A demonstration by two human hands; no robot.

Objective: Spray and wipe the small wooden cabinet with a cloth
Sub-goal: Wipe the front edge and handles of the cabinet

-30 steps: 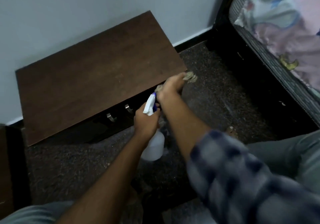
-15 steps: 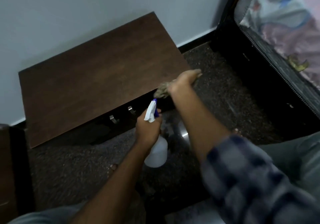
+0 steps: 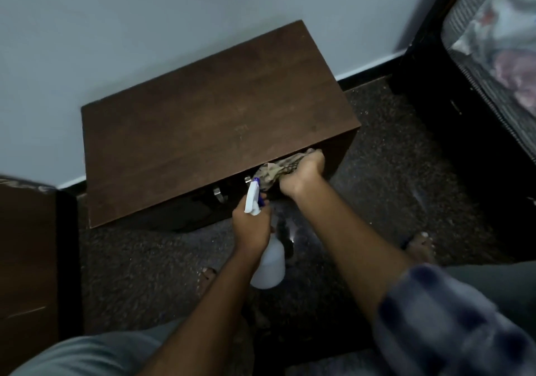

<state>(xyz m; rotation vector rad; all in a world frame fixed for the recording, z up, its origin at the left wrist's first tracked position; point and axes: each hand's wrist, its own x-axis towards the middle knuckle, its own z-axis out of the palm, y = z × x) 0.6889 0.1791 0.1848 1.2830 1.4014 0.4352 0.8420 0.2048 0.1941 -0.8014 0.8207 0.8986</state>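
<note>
Head view. Right hand [image 3: 301,174] closed in a firm grip on bunched cloth [image 3: 275,172], pressed against upper right part of cabinet front, just under near edge of top panel; placement judged to suit wiping the front face while top is left dry. Left hand [image 3: 252,224] wrapped around neck of spray bottle [image 3: 268,262], nozzle aimed toward cabinet front, bottle body hanging below the fist; held near the cloth, probably so spraying and wiping can alternate without setting anything down. Finger on trigger: cannot tell.

Small wooden cabinet [image 3: 203,131] placed on floor, far side against pale wall [image 3: 145,27], dark brown top bare, faint marks near middle. Two metal handles [image 3: 220,195] visible on shaded front, left of the cloth.

Floor [image 3: 391,172] dark, speckled, with a glossy patch near the bottle. Bed frame [image 3: 464,100] with patterned bedding at far right, well apart from cabinet. Second brown furniture piece [image 3: 26,259] at left edge, beside cabinet, not touching. Bare toes visible near both forearms. Lighting dim; fine surface detail not discernible.
</note>
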